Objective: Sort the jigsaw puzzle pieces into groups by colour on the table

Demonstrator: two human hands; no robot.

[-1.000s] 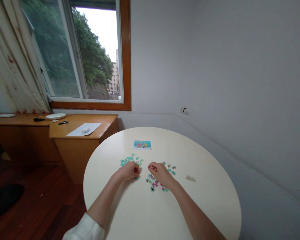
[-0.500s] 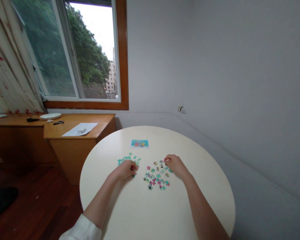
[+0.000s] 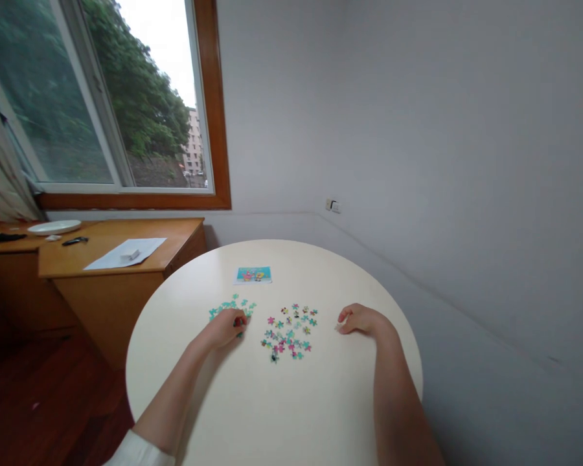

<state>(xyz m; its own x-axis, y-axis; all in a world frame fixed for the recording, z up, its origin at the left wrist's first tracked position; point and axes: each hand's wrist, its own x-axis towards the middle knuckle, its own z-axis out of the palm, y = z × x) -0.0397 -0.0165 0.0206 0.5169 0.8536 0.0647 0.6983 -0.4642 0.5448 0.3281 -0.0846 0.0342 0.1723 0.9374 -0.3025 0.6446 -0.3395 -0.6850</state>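
My left hand [image 3: 227,327] rests at the near edge of a group of teal jigsaw pieces [image 3: 222,308], its fingers curled. Bits of dark teal show by the fingertips and under them; they look like jigsaw pieces, partly hidden by the hand. To the right lies a second spread of mixed pink, teal and yellow jigsaw pieces [image 3: 290,333]. Beyond it, apart from the pieces, my right hand [image 3: 362,320] is low over the table with thumb and fingers pinched on a small pale jigsaw piece [image 3: 339,327].
Both groups lie on a round cream table [image 3: 291,414]. A picture card [image 3: 253,275] with cartoon figures lies behind them. At the left, a wooden desk [image 3: 184,236] holds a paper sheet [image 3: 148,247] and a white plate [image 3: 54,227]. A wall stands close on the right.
My right hand has moved right, away from the mixed pieces, and a pale piece now shows at its fingertips. The view has turned slightly right. My left hand stays by the teal group.
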